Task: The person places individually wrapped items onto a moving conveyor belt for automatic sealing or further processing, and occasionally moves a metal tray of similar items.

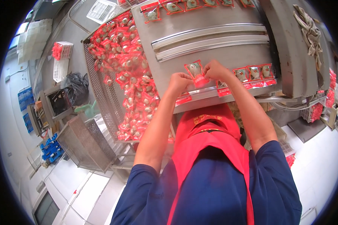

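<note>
A clear pouch with red borders (195, 70), holding a pale egg-like item, is pinched at both sides over the steel bed. My left hand (180, 82) grips its lower left edge and my right hand (218, 70) its right edge. Its red end hangs by a metal sealing bar (204, 93) along the bed's front edge. Several similar pouches (255, 72) lie in a row to the right, red ends toward me. Another pouch (224, 90) is partly hidden by my right forearm. Under my left wrist shows the red end of one more (183, 98).
Left of the steel bed (169, 69), a perforated metal bin (97, 84) holds a heap of filled pouches (132, 73). Two long bars (211, 40) cross the bed's middle; more pouches (173, 7) line its far edge. A thick metal lid-like part (290, 56) with a cloth (309, 33) stands right.
</note>
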A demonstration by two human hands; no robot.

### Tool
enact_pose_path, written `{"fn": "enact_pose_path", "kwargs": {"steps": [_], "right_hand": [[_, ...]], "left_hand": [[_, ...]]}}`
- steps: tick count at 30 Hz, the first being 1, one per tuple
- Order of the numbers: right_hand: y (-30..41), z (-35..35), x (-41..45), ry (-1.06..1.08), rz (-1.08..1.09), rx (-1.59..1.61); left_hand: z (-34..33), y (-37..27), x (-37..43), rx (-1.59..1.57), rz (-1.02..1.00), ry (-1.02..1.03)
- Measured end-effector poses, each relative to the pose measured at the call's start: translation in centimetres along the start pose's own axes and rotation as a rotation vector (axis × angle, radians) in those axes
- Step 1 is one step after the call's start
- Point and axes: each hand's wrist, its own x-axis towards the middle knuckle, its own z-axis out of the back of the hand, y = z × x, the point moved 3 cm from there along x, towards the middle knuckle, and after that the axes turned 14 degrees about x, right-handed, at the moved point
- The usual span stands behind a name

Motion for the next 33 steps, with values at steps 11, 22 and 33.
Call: {"fn": "enact_pose_path", "kwargs": {"steps": [11,22,33], "right_hand": [[-6.0,1.4,0.5,-0.302,0.376,-0.765],[-4.8,0.7,0.2,-0.204,0.299,-0.698],[-4.2,-0.3,-2.1,-0.22,0.321,-0.748]], "left_hand": [[-4.4,1.8,-1.0,0.531,-0.279,-0.532],[-4.1,2.9,-0.4,0.522,-0.24,-0.568],[-4.8,2.5,-2.9,0.648,-0.252,-0.427]]}}
